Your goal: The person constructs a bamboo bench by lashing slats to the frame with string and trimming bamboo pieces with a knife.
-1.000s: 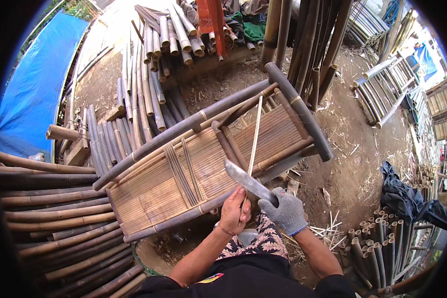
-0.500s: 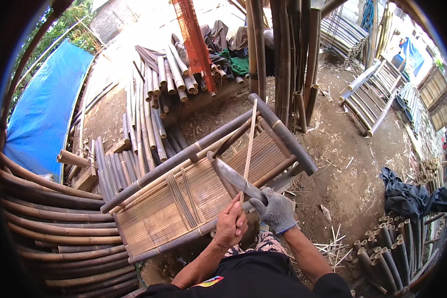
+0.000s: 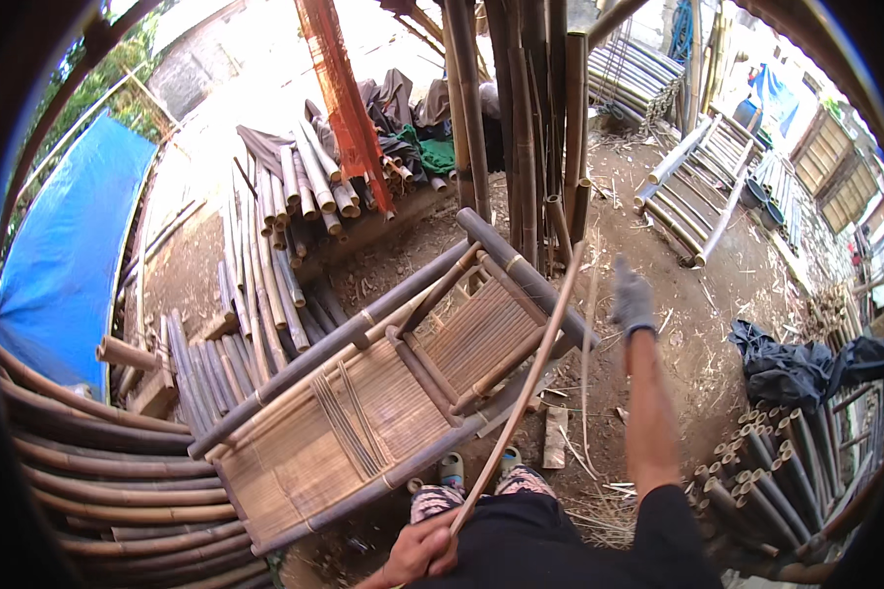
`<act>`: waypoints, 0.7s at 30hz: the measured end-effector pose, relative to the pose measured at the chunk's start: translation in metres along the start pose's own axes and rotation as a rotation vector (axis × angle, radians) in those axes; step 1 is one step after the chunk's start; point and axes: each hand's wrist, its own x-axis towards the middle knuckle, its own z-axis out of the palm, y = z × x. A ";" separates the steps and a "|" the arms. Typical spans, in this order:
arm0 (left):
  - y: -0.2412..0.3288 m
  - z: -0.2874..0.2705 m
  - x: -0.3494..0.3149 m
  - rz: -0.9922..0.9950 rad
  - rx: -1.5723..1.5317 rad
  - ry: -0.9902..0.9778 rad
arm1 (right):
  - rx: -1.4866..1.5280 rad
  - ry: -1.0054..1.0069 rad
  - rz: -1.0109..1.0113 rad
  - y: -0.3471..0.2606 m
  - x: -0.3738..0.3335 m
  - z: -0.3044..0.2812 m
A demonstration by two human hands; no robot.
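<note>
Bamboo strip (image 3: 523, 404) in the way, open ground (image 3: 699, 383) rightward

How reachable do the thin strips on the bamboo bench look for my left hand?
Probably yes: the thin strips lie uncovered on the bamboo bench, ahead of your left hand. It grips a long bamboo piece, though, so it would likely need to let go first.

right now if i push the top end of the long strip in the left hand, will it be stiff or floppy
The long strip would probably flex springily rather than flop, as it bows gently yet does not droop. It is likely light for its length, being slender and apparently held up by the left hand alone.
</note>
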 end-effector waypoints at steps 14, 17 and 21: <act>0.080 0.025 0.159 0.280 -0.046 0.192 | -0.183 -0.250 -0.785 -0.042 -0.233 0.046; 0.069 0.029 0.146 0.306 0.016 0.065 | -0.187 -0.191 -0.718 -0.037 -0.217 0.047; 0.052 0.030 0.119 0.264 0.117 0.060 | -0.206 -0.149 -0.646 -0.042 -0.196 0.039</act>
